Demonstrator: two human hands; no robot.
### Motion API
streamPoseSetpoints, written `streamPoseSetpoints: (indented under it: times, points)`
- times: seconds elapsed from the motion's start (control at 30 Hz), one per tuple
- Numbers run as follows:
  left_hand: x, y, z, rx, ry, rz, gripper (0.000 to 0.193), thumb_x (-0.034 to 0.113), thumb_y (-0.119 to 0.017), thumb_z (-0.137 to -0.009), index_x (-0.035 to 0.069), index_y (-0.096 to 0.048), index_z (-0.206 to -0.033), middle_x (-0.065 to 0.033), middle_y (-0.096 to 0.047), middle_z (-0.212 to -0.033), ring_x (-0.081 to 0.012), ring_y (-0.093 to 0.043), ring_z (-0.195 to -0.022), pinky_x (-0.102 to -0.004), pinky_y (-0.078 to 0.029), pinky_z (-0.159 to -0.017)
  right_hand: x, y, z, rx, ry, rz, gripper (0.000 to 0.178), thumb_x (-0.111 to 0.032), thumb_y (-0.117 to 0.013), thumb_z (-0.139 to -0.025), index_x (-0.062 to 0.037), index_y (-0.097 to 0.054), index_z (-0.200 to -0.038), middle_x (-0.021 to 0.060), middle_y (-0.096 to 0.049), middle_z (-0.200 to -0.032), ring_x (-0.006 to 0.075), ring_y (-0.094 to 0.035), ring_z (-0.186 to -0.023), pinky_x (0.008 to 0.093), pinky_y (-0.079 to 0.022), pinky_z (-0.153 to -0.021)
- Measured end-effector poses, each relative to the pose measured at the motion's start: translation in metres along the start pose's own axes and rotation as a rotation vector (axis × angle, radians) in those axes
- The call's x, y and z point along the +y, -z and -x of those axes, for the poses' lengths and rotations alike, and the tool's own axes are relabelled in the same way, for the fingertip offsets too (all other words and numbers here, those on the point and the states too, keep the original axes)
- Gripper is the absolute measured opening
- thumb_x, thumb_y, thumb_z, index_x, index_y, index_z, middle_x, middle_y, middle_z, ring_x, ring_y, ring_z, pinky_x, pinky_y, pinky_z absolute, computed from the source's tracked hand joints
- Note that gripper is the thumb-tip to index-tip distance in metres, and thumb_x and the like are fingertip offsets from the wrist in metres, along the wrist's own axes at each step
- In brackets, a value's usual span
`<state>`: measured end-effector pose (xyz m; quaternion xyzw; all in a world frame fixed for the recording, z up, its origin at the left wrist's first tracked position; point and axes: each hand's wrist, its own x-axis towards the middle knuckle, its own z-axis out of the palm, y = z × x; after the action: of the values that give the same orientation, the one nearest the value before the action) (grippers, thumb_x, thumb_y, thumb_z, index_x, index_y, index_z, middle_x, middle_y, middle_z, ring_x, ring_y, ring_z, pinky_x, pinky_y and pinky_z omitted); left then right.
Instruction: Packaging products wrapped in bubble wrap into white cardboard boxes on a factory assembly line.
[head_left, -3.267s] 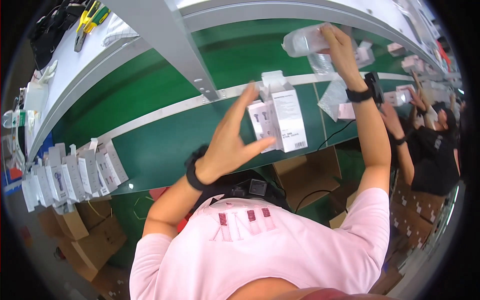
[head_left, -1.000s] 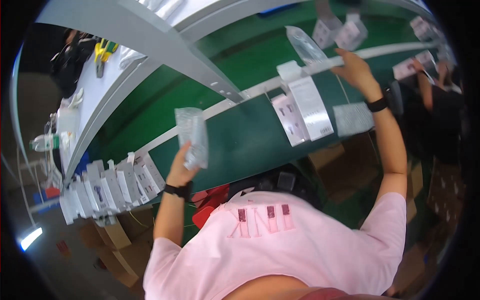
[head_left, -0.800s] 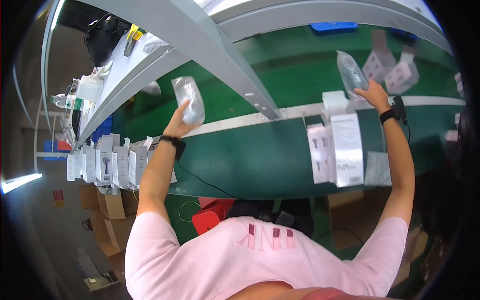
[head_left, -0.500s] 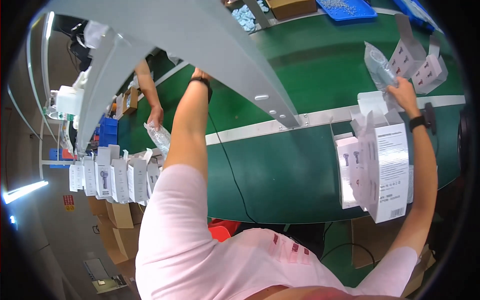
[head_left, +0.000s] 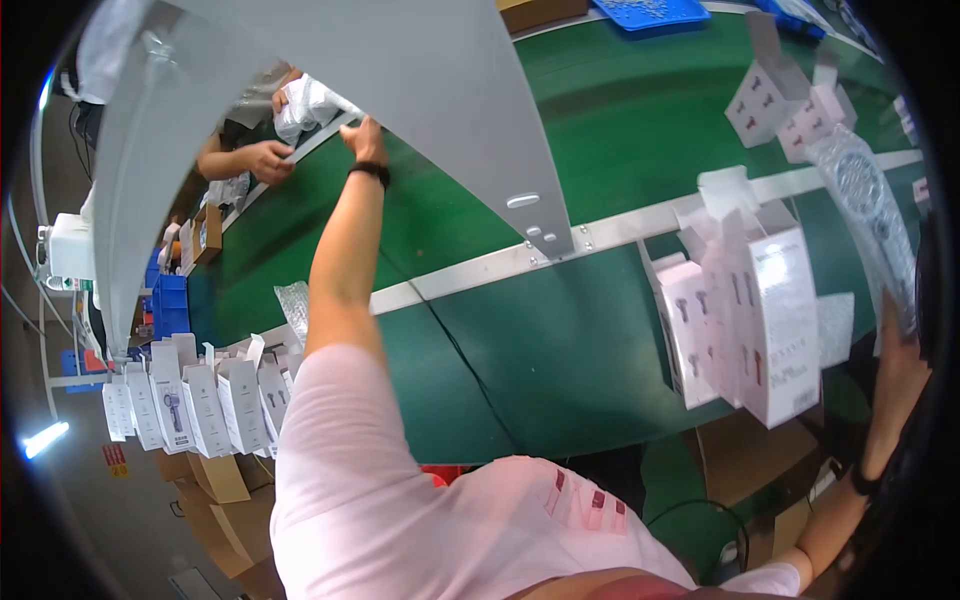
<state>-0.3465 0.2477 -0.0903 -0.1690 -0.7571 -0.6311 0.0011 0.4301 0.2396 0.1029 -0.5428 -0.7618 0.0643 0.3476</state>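
Observation:
My left hand (head_left: 364, 142) reaches far out over the green conveyor belt (head_left: 430, 200), close to the grey post. Its thumb is spread and its fingertips are partly hidden. Just beyond it a co-worker's hand holds a bubble-wrapped bundle (head_left: 303, 108); whether my fingers touch it I cannot tell. At the far right my right hand (head_left: 900, 365) is closed on the lower end of a long bubble-wrapped item (head_left: 862, 190) with a round head. Beside it stand white open-topped cartons (head_left: 780, 320) with printed pictures.
A grey post (head_left: 470, 120) slants across the belt. White cartons (head_left: 200, 400) stand in a row at left, with bubble wrap (head_left: 293, 305) behind them. Two open cartons (head_left: 770, 100) and a blue tray (head_left: 650, 10) lie at the far side. A black cable (head_left: 455, 345) crosses the table.
My right hand has drawn the bubble-wrapped item from the belt toward the right edge. My left hand remains outstretched. The co-worker's hand has left the bubble wrap behind the row of cartons.

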Motion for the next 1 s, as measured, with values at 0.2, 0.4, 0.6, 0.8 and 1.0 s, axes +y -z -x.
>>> streamPoseSetpoints:
  times: [0.2,0.4,0.6,0.8,1.0]
  points:
    - [0.197,0.180,0.315,-0.676,-0.587,0.142,0.073,0.025,-0.075,-0.081,0.002,-0.036,-0.138,-0.0214,-0.047,-0.132,-0.0333,-0.046,-0.124,-0.0441,-0.035,-0.107,-0.147,0.073,0.018,-0.215,0.034,-0.065,0.041,0.010,-0.063,-0.065,0.0017,-0.060,-0.105,0.0129,-0.061,-0.100,0.0265,-0.060,-0.095,0.0320,-0.046,-0.086]
    - [0.387,0.149,0.409,-1.148,-0.981,0.005,0.080,0.022,-0.082,-0.067,0.004,-0.044,-0.136,-0.0219,-0.053,-0.126,-0.0366,-0.054,-0.113,-0.0440,-0.046,-0.092,-0.201,0.118,0.017,-0.542,0.259,-0.254,0.044,0.006,-0.071,-0.065,-0.0012,-0.061,-0.107,0.0073,-0.060,-0.101,0.0180,-0.060,-0.091,0.0264,-0.046,-0.079]
    - [0.361,0.170,0.430,-1.207,-0.515,0.232,0.065,0.011,-0.080,-0.067,-0.001,-0.054,-0.125,-0.0142,-0.063,-0.107,-0.0252,-0.061,-0.098,-0.0338,-0.047,-0.086,-0.214,0.117,0.027,-0.050,0.321,-0.542,0.050,-0.004,-0.077,-0.072,-0.0021,-0.057,-0.118,0.0098,-0.061,-0.109,0.0214,-0.055,-0.105,0.0335,-0.044,-0.094]
    - [0.353,0.193,0.452,-1.420,0.548,0.667,0.067,0.027,-0.079,-0.074,0.000,-0.051,-0.128,-0.0093,-0.059,-0.119,-0.0188,-0.057,-0.107,-0.0333,-0.045,-0.093,-0.237,0.102,0.040,-0.011,0.723,-0.320,0.034,-0.002,-0.071,-0.076,-0.0035,-0.060,-0.108,0.0092,-0.064,-0.098,0.0269,-0.060,-0.086,0.0524,-0.039,-0.098]
    - [0.344,0.191,0.456,-1.460,1.120,0.969,0.074,0.042,-0.071,-0.077,0.000,-0.045,-0.132,-0.0129,-0.058,-0.122,-0.0234,-0.058,-0.109,-0.0350,-0.047,-0.093,-0.247,0.080,0.032,0.077,0.710,-0.386,0.035,-0.004,-0.071,-0.079,-0.0021,-0.061,-0.112,0.0093,-0.066,-0.101,0.0236,-0.060,-0.086,0.0510,-0.042,-0.096]
